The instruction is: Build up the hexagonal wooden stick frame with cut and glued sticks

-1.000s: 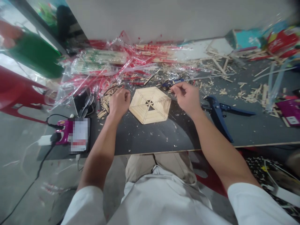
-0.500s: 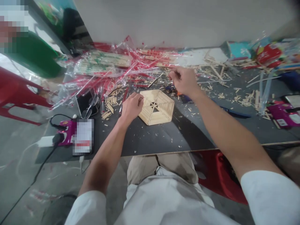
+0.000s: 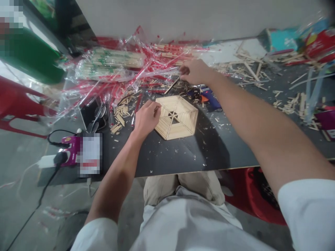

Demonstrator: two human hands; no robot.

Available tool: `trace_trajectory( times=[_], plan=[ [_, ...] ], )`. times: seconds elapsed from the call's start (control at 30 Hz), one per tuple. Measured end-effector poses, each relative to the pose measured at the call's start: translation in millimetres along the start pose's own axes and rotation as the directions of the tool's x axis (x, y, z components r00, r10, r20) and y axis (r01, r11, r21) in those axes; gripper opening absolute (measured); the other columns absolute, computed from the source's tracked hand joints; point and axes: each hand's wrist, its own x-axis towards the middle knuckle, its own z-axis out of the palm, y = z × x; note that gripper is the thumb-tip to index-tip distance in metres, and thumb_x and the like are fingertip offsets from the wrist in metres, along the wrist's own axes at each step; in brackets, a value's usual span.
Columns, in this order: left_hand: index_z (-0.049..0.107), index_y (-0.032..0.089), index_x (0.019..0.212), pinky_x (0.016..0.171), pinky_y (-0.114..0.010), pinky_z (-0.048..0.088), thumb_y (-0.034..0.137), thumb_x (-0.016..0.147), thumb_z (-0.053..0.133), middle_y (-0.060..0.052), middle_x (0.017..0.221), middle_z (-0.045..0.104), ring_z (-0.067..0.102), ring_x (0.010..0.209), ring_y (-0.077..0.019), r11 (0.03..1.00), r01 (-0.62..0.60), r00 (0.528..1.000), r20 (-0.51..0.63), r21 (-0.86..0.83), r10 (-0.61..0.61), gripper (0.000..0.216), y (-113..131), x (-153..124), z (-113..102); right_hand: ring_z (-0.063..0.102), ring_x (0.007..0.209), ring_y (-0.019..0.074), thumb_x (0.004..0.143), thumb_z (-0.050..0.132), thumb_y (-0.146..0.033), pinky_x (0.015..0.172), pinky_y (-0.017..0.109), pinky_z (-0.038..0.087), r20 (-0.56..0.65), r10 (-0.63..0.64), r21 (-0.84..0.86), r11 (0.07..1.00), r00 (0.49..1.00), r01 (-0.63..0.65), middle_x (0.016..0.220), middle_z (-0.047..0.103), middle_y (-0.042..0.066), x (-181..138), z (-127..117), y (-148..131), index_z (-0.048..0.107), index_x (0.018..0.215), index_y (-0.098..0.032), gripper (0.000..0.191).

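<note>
A hexagonal piece made of thin wooden sticks (image 3: pixel 180 131), with a small gap at its centre, lies on the dark tabletop. My left hand (image 3: pixel 147 118) is closed at its left edge, fingers curled over the rim. Beyond the piece, my right hand (image 3: pixel 195 72) is held with fingertips pinched together; whatever is between them is too small to make out. A thin dark stick (image 3: pixel 172 85) lies just below those fingertips. Under my right forearm sits a blue glue gun (image 3: pixel 212 100) with an orange trigger.
Plastic-wrapped bundles of sticks (image 3: pixel 112 59) lie at the back left. Cut stick pieces (image 3: pixel 251 71) are scattered at the back right. Eyeglasses (image 3: pixel 99 115), a phone (image 3: pixel 90 153) and a purple power strip (image 3: pixel 70 150) stand at the left. A red stool (image 3: pixel 18 104) is beside the table.
My right hand has moved left and away from me, toward the dark stick, uncovering more of the glue gun. My left hand stays at the hexagonal piece. The view has shifted slightly.
</note>
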Motion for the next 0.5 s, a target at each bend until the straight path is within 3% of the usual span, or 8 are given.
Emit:
trace_trajectory(
  times=[0.17,0.33,0.43,0.5],
  plan=[
    [0.075,0.023,0.104,0.075,-0.035,0.052,0.021,0.103,0.058,-0.008,0.103,0.075,0.07,0.089,-0.0203,1.0,0.017,1.0,0.024,0.011,-0.018,0.016,1,1,-1,0.053,0.071,0.0039,0.079,0.084,-0.001,0.08,0.023,0.043,0.029,0.016,-0.037,0.999,0.999,-0.015,0.078,0.07,-0.004,-1,-3,-12,0.075,0.086,-0.008,0.013],
    [0.075,0.022,0.104,0.075,-0.036,0.052,0.021,0.102,0.059,-0.008,0.103,0.076,0.071,0.088,-0.0204,1.0,0.01,1.0,0.022,-0.001,-0.01,0.017,0,1,0,0.058,0.076,0.0057,0.085,0.081,-0.005,0.084,0.027,0.045,0.019,-0.007,-0.051,0.999,1.0,0.008,0.081,0.074,-0.002,-17,-27,-40,0.082,0.094,-0.007,0.01],
    [0.075,0.024,0.103,0.073,-0.036,0.052,0.021,0.102,0.059,-0.008,0.102,0.076,0.071,0.088,-0.0206,1.0,0.002,1.0,0.007,0.003,-0.002,0.017,-1,0,0,0.06,0.077,0.0075,0.088,0.08,-0.002,0.082,0.028,0.047,-0.04,-0.059,-0.002,0.998,0.997,0.059,0.086,0.077,0.0,-34,-46,-48,0.083,0.095,-0.011,0.011],
    [0.076,0.024,0.103,0.072,-0.035,0.052,0.021,0.102,0.059,-0.007,0.103,0.077,0.071,0.089,-0.0207,1.0,-0.001,1.0,0.005,0.006,0.001,0.017,0,0,-1,0.06,0.074,0.0086,0.09,0.081,-0.004,0.078,0.029,0.048,-0.141,-0.072,0.057,0.995,0.987,0.081,0.085,0.077,0.0,-51,-54,-46,0.083,0.095,-0.014,0.011]
  ],
)
